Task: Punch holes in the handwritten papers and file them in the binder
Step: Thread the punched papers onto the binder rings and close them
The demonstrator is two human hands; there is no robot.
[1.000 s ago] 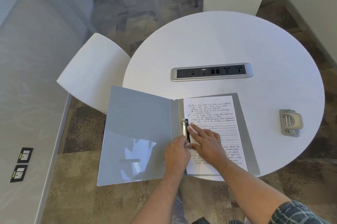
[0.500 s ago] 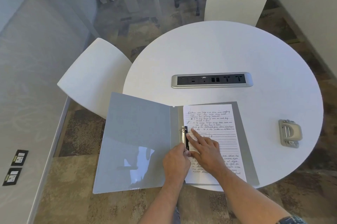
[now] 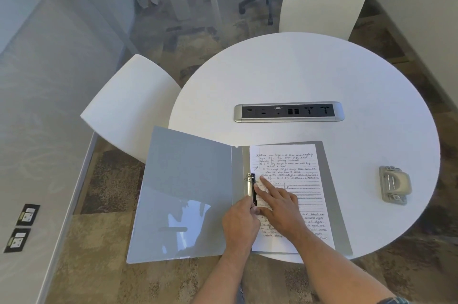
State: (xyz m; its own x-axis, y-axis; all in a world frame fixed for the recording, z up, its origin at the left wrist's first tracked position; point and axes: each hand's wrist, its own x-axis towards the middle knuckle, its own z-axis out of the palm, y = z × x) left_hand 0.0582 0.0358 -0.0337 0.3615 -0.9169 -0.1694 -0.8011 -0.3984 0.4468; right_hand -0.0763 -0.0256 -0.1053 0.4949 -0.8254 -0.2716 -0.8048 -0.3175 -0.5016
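Barely anything has shifted since a second ago: both hands sit at the same spot on the clip, and the right index finger has just crept a bit further up the page edge, so this looks like the fiddly last bit of seating the sheet. Right hand [image 3: 280, 209] lies flat on the handwritten paper [image 3: 292, 179], fingers straight and slightly spread, index tip pressing the margin right beside the ring clip [image 3: 250, 187]. Left hand [image 3: 241, 222] is curled in against the lower end of that clip, fingertips bunched around it, though I can't tell if it's actually pinching the lever or just bracing it. Paper sits on the right-hand side of the open binder [image 3: 183, 192], its long axis running away from the person, top line of writing at the far end, punched edge against the spine. Binder lies flat at the near edge of the round table [image 3: 297, 75], its left cover hanging out past the rim. Hole punch [image 3: 394, 187] sits well apart to the right, untouched, so I'd guess punching is finished and filing is nearly done. Power strip [image 3: 288, 112] is set in mid-table, white chairs [image 3: 131, 105] around it.
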